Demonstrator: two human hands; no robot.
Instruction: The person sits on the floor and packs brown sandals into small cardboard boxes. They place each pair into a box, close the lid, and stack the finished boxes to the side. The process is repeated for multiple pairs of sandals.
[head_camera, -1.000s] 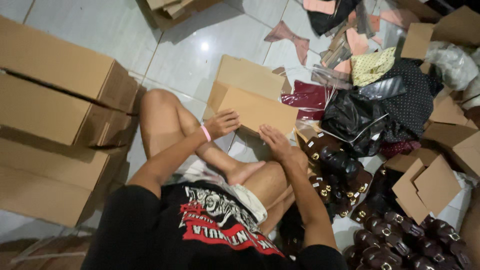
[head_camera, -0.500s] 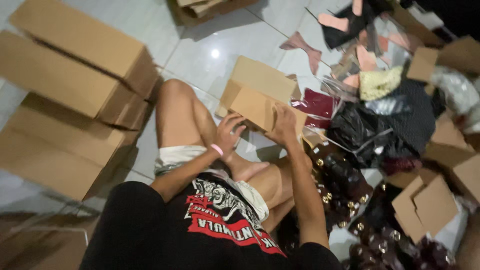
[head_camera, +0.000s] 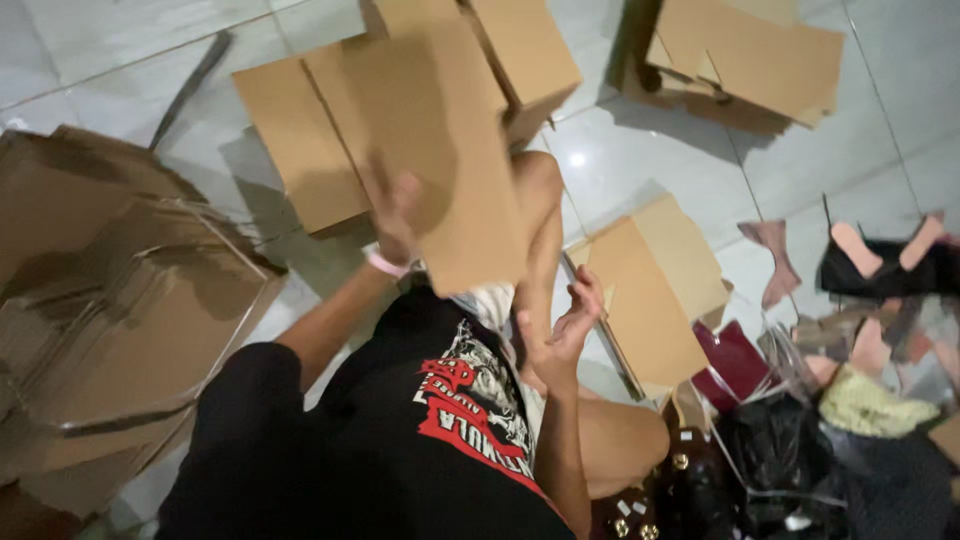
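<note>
I sit on a tiled floor in a black printed shirt. My left hand (head_camera: 392, 212), a pink band on its wrist, grips a flat brown cardboard box (head_camera: 430, 130) and holds it raised over my bent knee, towards the stack at the left. My right hand (head_camera: 572, 322) hovers with spread fingers and nothing in it, just left of a pile of flattened cardboard sheets (head_camera: 655, 290) lying on the floor.
Stacked cardboard boxes (head_camera: 120, 310) fill the left side, with more boxes (head_camera: 745, 60) at the top. To the right lie black bags (head_camera: 800, 460), a dark red pouch (head_camera: 735, 365), shoe insoles (head_camera: 850, 245) and dark shoes with gold studs (head_camera: 650, 510).
My left hand has lifted a cardboard box off the pile and swung it up and leftward. My right hand has let go of it. The view has turned left.
</note>
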